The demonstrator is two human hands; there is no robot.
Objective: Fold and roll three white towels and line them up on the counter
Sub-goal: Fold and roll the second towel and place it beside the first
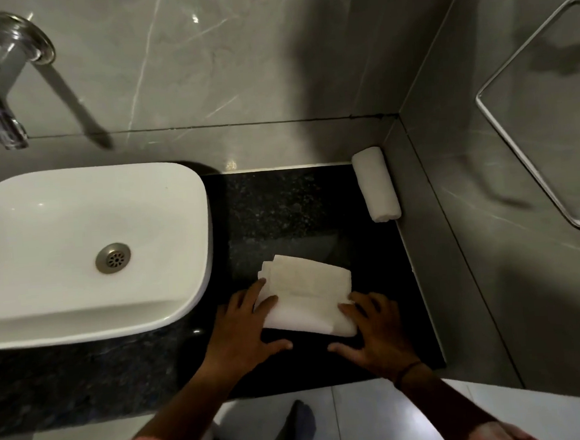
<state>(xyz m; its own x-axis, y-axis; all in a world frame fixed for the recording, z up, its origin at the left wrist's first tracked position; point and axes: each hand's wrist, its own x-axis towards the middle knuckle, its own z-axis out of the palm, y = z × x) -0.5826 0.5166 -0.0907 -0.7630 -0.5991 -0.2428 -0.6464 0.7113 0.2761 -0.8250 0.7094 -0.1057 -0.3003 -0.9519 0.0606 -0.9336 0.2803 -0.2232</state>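
Observation:
A folded white towel (305,292) lies on the black counter (281,213), its near end curled into the start of a roll. My left hand (244,329) presses the roll's left end, fingers over the cloth and thumb spread on the counter. On the right end of the roll rests my right hand (372,331), fingers on the towel. A finished rolled white towel (376,189) lies at the counter's back right corner against the side wall. No third towel is in view.
A white basin (93,316) fills the counter's left half, with a chrome tap (2,102) on the back wall above it. A grey marble wall closes the right side, bearing a metal rail (525,165). The counter's front edge is just behind my wrists.

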